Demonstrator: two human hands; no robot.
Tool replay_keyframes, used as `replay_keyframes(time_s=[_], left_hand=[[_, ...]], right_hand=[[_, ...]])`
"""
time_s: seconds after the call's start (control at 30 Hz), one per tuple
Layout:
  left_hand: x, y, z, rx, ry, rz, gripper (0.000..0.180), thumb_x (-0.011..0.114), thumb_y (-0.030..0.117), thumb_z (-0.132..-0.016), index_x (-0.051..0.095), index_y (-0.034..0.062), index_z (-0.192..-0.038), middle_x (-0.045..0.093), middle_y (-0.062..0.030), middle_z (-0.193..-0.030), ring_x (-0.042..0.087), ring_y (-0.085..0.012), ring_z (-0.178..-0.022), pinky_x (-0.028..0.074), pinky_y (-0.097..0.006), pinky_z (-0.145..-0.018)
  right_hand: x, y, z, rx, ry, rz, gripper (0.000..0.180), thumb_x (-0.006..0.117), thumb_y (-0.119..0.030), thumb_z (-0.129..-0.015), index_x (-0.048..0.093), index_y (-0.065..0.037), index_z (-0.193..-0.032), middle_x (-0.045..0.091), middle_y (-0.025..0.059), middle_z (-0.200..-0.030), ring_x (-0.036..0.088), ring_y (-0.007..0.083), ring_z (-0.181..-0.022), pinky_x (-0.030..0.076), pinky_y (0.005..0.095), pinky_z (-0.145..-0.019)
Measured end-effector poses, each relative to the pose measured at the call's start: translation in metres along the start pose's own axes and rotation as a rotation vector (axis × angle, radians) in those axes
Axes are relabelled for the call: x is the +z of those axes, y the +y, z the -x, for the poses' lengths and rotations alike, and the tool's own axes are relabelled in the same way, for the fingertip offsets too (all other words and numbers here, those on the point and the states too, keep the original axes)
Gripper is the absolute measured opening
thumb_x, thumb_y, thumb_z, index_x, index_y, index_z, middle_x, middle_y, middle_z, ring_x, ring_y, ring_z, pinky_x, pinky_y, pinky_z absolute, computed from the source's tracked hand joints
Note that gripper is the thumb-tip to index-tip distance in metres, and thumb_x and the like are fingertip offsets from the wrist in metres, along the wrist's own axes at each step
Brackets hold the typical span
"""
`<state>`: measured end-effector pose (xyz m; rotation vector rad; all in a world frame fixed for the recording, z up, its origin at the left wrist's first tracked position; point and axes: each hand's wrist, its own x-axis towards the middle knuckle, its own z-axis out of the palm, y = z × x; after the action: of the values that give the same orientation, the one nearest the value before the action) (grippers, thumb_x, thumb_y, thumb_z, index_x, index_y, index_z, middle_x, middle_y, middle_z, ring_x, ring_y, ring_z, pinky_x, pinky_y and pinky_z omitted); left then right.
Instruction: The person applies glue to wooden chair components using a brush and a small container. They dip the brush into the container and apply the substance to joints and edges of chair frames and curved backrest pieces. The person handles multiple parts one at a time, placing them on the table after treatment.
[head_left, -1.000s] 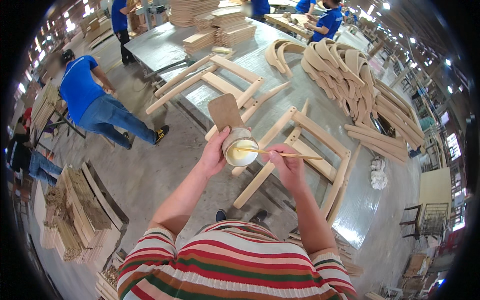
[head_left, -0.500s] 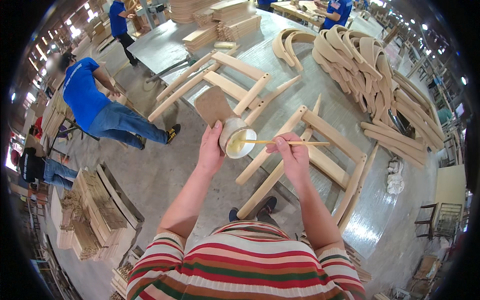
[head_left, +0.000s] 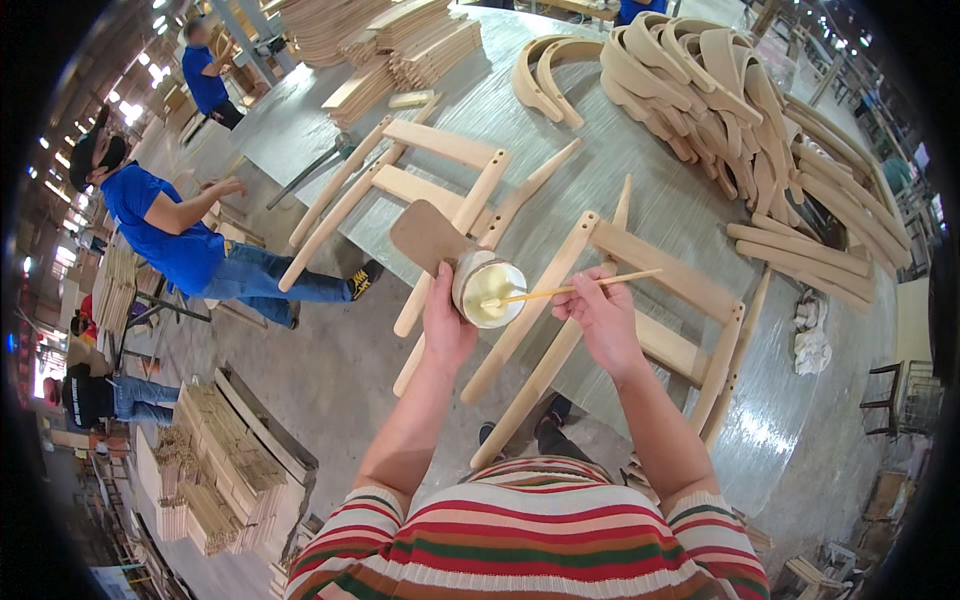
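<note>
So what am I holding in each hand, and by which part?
Your left hand holds the cup by its outer side; your right hand pinches the stick near its middle.

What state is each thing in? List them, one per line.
White round brown-sided cup: open, pale yellow paste-like substance inside, held in left hand
Thin yellowish wooden stick: tip in the cup, held in right hand
Rightmost pale wooden frame: lying on grey shiny tabletop, legs overhanging its edge
Curved pale wooden parts: heaped
White cloth-like bundle: crumpled
</note>
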<state>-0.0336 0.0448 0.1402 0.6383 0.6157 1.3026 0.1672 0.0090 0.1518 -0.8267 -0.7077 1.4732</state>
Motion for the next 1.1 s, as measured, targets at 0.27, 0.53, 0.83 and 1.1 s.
replay_keyframes(time_s=[0.27, 0.53, 0.83, 1.1], left_hand=[[0.019, -0.028, -0.027, -0.227, -0.001, 0.253, 0.046, 0.028, 0.036, -0.099, 0.045, 0.0011, -0.124, 0.056, -0.0098, -0.12, 0.052, -0.0214, -0.113, 0.04, -0.037, -0.098], [0.032, -0.048, -0.056, -0.124, -0.053, 0.082, 0.047, 0.03, 0.039, -0.098, 0.048, 0.0029, -0.123, 0.056, -0.0084, -0.12, 0.052, -0.0217, -0.113, 0.04, -0.037, -0.097], [0.032, -0.075, -0.088, -0.301, 0.053, 0.17, 0.051, 0.033, 0.047, -0.095, 0.048, 0.0091, -0.125, 0.051, -0.0093, -0.126, 0.048, -0.0283, -0.117, 0.04, -0.05, -0.096], [-0.011, -0.109, -0.045, -0.476, 0.203, 0.141, 0.054, 0.026, 0.05, -0.095, 0.042, 0.0117, -0.13, 0.046, -0.0122, -0.13, 0.048, -0.0333, -0.117, 0.04, -0.058, -0.094]], right_hand=[[-0.023, -0.015, -0.004, -0.268, 0.069, 0.193, 0.007, 0.056, -0.008, -0.087, 0.056, -0.002, -0.088, 0.065, 0.0121, -0.082, 0.063, 0.0175, -0.071, 0.049, 0.0279, -0.066], [-0.048, -0.011, -0.024, 0.019, 0.305, -0.176, 0.012, 0.059, -0.018, -0.089, 0.056, -0.006, -0.085, 0.062, 0.0076, -0.071, 0.059, 0.0141, -0.063, 0.048, 0.0263, -0.06], [-0.071, 0.0, -0.046, 0.028, 0.321, -0.33, 0.011, 0.057, -0.015, -0.089, 0.053, -0.005, -0.089, 0.062, 0.0076, -0.079, 0.059, 0.0148, -0.068, 0.049, 0.0288, -0.064], [-0.108, -0.036, -0.096, -0.444, 0.415, 0.634, 0.01, 0.06, -0.013, -0.085, 0.056, -0.004, -0.084, 0.062, 0.0063, -0.079, 0.06, 0.0164, -0.072, 0.047, 0.0299, -0.066]])
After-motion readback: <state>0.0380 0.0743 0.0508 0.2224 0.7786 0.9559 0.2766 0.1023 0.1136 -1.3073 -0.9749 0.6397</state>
